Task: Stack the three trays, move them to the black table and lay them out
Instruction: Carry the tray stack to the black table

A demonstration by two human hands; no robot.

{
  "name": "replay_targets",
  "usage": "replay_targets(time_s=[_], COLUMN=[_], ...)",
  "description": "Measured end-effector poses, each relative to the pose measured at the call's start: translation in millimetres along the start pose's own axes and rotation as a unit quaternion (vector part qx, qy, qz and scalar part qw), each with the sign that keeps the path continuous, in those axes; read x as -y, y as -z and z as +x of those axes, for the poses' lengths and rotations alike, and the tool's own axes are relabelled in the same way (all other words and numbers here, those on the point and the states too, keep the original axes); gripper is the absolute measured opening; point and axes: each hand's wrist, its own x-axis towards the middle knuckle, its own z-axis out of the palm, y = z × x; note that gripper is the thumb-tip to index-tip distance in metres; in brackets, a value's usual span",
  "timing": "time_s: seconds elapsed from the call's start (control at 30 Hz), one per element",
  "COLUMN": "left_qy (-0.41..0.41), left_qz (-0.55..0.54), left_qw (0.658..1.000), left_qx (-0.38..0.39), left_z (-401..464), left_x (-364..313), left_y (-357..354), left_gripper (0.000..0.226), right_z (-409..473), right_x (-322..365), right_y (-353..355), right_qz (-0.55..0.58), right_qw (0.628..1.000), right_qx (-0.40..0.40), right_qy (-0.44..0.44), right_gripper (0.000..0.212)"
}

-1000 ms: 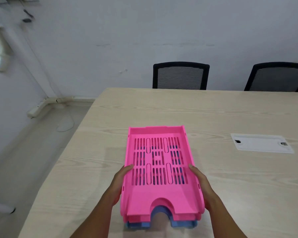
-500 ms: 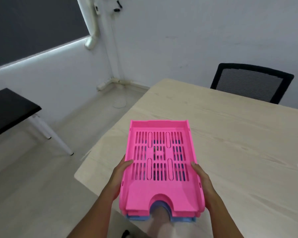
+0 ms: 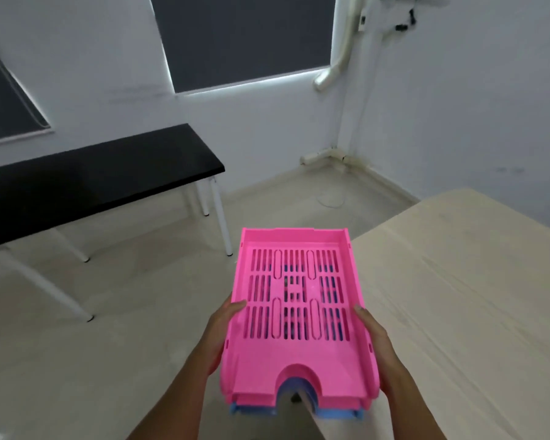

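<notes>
I hold a stack of trays in the air in front of me, over the floor. The top tray is pink (image 3: 299, 354) with a slotted floor; a second pink edge shows under it, and a blue tray (image 3: 337, 422) peeks out at the bottom. My left hand (image 3: 219, 335) grips the stack's left side and my right hand (image 3: 378, 347) grips its right side, thumbs on the rim. The black table (image 3: 86, 182) with white legs stands ahead to the left, against the wall.
The light wooden table (image 3: 464, 296) lies to my right, its corner beside the stack. Beige floor (image 3: 108, 360) spreads between me and the black table. Dark window blinds (image 3: 245, 36) and a white pipe (image 3: 337, 58) are on the far wall.
The stack has left the wooden table and hangs over the floor. My view has swung left, so the black table has come into full view and the chairs are gone.
</notes>
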Motion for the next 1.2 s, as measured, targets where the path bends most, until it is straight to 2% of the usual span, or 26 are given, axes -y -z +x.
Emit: replay_targets(time_s=[0.23, 0.5, 0.67, 0.9, 1.07, 1.2], left_qy=[-0.032, -0.047, -0.059, -0.102, -0.118, -0.115], left_qz=[-0.055, -0.095, -0.108, -0.108, -0.124, -0.142], left_qw=[0.994, 0.979, 0.975, 0.970, 0.967, 0.965], left_qx=[-0.086, -0.173, -0.185, -0.192, -0.188, -0.187], left_z=[17.1, 48.0, 95.4, 187.0, 242.0, 273.1], left_x=[-41.1, -68.8, -107.2, -212.9, -278.0, -304.5], left_y=[120.0, 220.4, 270.2, 331.0, 377.6, 416.6], left_gripper=[0.048, 0.047, 0.046, 0.045, 0.041, 0.042], right_z=[83.0, 160.3, 224.8, 343.1, 413.1, 449.2], right_x=[3.2, 9.7, 24.4, 85.6, 120.7, 128.5], right_y=[-131.2, -248.9, -315.0, -424.3, -497.0, -544.5], right_qz=[-0.035, -0.120, -0.158, -0.134, -0.101, -0.089], right_qw=[0.993, 0.980, 0.972, 0.967, 0.964, 0.956], right_qx=[0.109, 0.159, 0.176, 0.217, 0.248, 0.278], right_qy=[-0.035, -0.024, -0.014, 0.000, -0.001, -0.015], right_gripper=[0.057, 0.056, 0.062, 0.070, 0.061, 0.060])
